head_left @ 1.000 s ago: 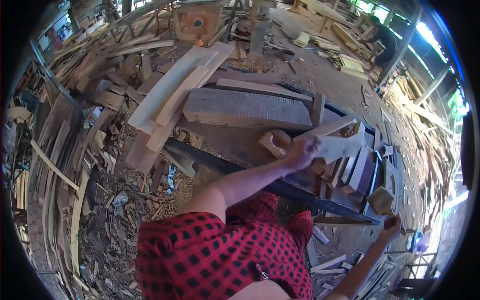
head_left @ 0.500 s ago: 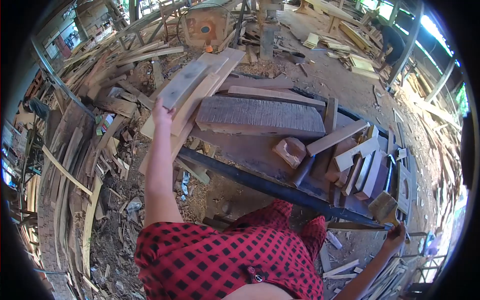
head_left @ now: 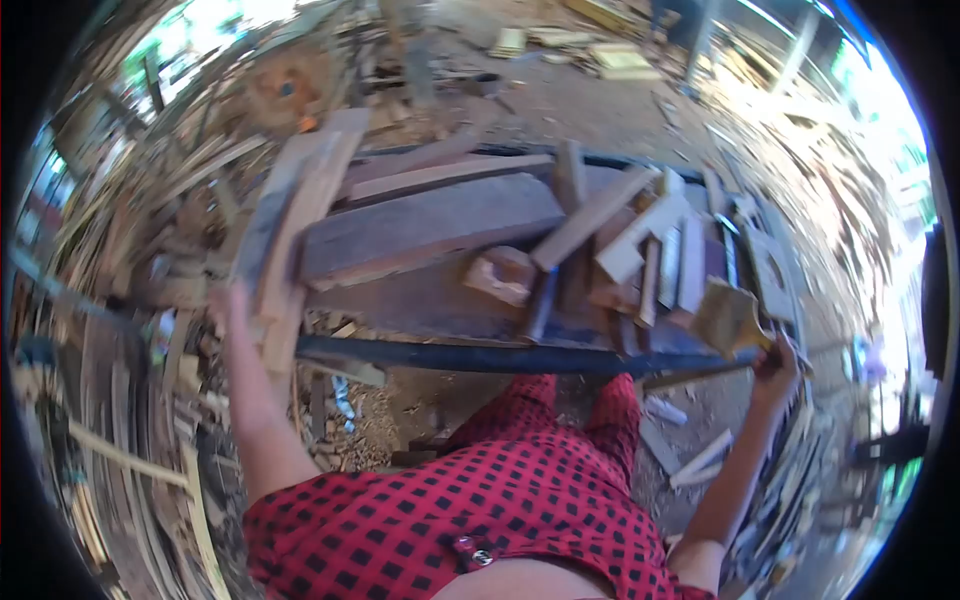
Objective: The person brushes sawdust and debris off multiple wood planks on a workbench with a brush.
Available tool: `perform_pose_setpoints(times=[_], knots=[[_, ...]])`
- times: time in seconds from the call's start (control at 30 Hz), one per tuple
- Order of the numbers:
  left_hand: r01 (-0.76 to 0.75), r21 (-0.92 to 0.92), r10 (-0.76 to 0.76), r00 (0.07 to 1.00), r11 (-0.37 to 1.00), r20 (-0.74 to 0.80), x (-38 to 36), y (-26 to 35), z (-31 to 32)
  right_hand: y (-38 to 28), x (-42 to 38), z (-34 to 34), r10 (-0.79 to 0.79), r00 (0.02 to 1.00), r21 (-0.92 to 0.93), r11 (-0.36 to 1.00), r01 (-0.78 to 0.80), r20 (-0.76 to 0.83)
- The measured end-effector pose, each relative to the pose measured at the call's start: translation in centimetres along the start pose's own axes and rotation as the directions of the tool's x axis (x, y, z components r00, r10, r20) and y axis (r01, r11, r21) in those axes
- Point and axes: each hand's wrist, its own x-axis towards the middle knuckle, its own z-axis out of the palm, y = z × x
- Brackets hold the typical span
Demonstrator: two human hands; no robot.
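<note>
A wide, flat brush [head_left: 726,318] is in my right hand [head_left: 776,366], fingers closed round its handle, bristles up and to the left over the table's right front corner. My left hand [head_left: 231,298] is smeared by motion, right at the near end of a greyish plank [head_left: 268,212]. Beside that plank lies a lighter board [head_left: 312,212], across the left end of the low table [head_left: 420,315]. Along the table's middle rests a thick wooden beam [head_left: 435,228]. A chunky wood offcut [head_left: 498,275] sits just in front of it.
Several short wood pieces [head_left: 645,240] crowd the table's right side. A dark metal rail [head_left: 480,357] runs along its front edge. Scrap timber [head_left: 130,430] heaps the ground at left, and more wood strips [head_left: 840,200] lie at right. Pale boards [head_left: 620,62] lie farther back.
The view has swung to the right, so the table appears farther left. The brush has moved left relative to the table's corner pieces. My left hand is now blurred at the plank's end.
</note>
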Motion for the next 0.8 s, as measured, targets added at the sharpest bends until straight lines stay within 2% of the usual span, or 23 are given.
perform_pose_setpoints(times=[0.03,0.1,0.13,0.2,0.23,0.27,0.33,0.4,0.47,0.53,0.57,0.67,0.8], knots=[[0.173,-0.242,-0.175,0.985,0.955,0.013,-3.8,4.8,-7.4,-0.3,-0.8,0.6,-0.020,1.000,0.007,1.000,0.020,-0.016],[-0.055,-0.318,0.012,0.991,0.947,-0.134,-6.7,10.4,-11.4,-0.8,-1.9,1.2,-0.032,0.998,0.041,0.999,0.030,0.055],[-0.225,-0.347,0.121,0.948,0.911,-0.296,-8.0,12.7,-13.0,-0.8,-2.0,1.1,-0.049,0.999,0.042,0.998,0.048,0.021],[-0.454,-0.541,0.315,0.889,0.708,-0.333,-12.3,19.5,-17.3,-0.4,-2.3,0.9,-0.025,1.000,0.059,0.998,0.024,0.019],[-0.512,-0.645,0.440,0.850,0.567,-0.288,-15.7,23.0,-20.9,-0.5,-2.7,0.7,-0.032,0.999,0.062,0.998,0.031,0.006],[-0.534,-0.737,0.558,0.788,0.414,-0.258,-19.2,26.3,-24.0,-0.5,-3.0,0.6,-0.038,0.999,0.045,0.998,0.037,0.011],[-0.505,-0.837,0.716,0.663,0.211,-0.219,-24.5,31.4,-26.7,-0.8,-4.1,0.8,-0.046,0.999,0.032,0.998,0.045,0.015],[-0.754,-0.633,0.791,0.491,0.176,-0.365,-28.2,35.6,-25.2,-1.0,-5.1,0.2,-0.057,0.998,0.031,0.998,0.057,-0.002],[-0.799,-0.581,0.909,0.345,0.153,-0.234,-32.4,38.2,-26.6,-1.5,-6.0,-0.9,-0.065,0.998,0.027,0.998,0.065,-0.020],[-0.792,-0.597,0.953,0.266,0.129,-0.147,-35.2,40.6,-25.7,-1.9,-7.0,-2.1,-0.081,0.993,0.003,0.997,0.081,-0.087],[-0.795,-0.594,0.954,0.258,0.121,-0.150,-36.3,41.4,-25.4,-2.0,-7.2,-3.0,-0.083,0.992,0.007,0.996,0.084,-0.095],[-0.865,-0.435,0.965,0.259,0.251,0.043,-38.6,43.0,-24.5,-2.6,-7.7,-5.5,-0.125,0.985,0.004,0.992,0.127,-0.115],[-0.880,-0.373,0.953,0.302,0.293,0.037,-39.1,44.1,-23.4,-2.8,-8.3,-6.6,-0.097,0.979,0.095,0.989,0.115,-0.178]])
